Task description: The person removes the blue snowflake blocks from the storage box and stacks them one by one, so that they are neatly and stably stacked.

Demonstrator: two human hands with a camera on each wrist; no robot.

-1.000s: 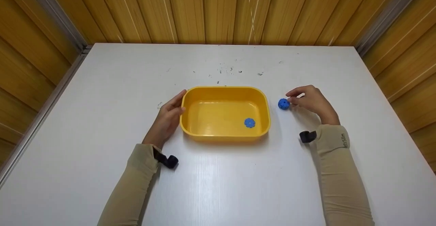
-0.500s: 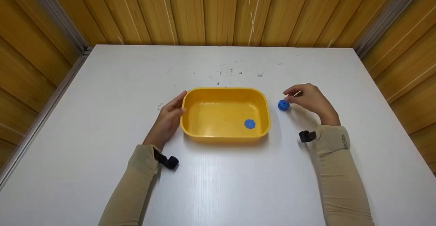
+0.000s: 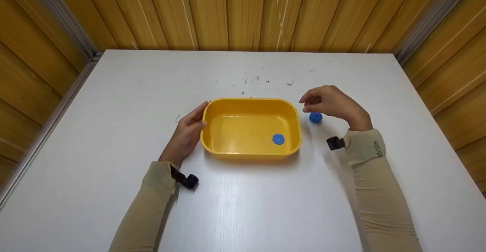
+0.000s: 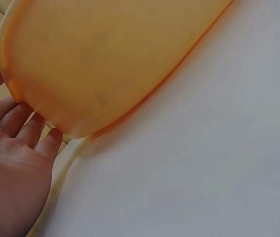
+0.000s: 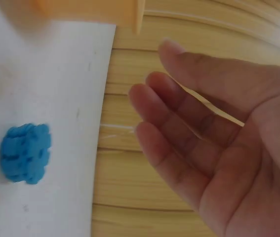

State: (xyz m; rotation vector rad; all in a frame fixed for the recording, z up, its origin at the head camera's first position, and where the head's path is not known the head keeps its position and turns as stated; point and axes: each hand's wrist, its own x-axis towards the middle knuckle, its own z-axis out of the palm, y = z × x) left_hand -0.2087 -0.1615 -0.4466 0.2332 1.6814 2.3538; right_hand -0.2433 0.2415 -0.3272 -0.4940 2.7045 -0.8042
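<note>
A yellow plastic bin (image 3: 243,155) stands on the white table, with one flat blue notched disc (image 3: 278,139) lying inside near its right end. My left hand (image 3: 186,135) grips the bin's left end, the thumb at the rim and the fingers against the outer wall, as the left wrist view (image 4: 16,173) also shows. Right of the bin lies a small stack of blue notched discs (image 3: 315,118), seen side-on in the right wrist view (image 5: 26,154). My right hand (image 3: 332,102) hovers over the stack with fingers loosely bent and nothing between them.
The white tabletop (image 3: 243,206) has small dark marks beyond the bin. Yellow wooden panels (image 3: 243,14) wall in the back and both sides.
My right hand, which had its fingertips at the disc stack, has risen and shifted left toward the bin, leaving the stack on the table. The left hand keeps its grip.
</note>
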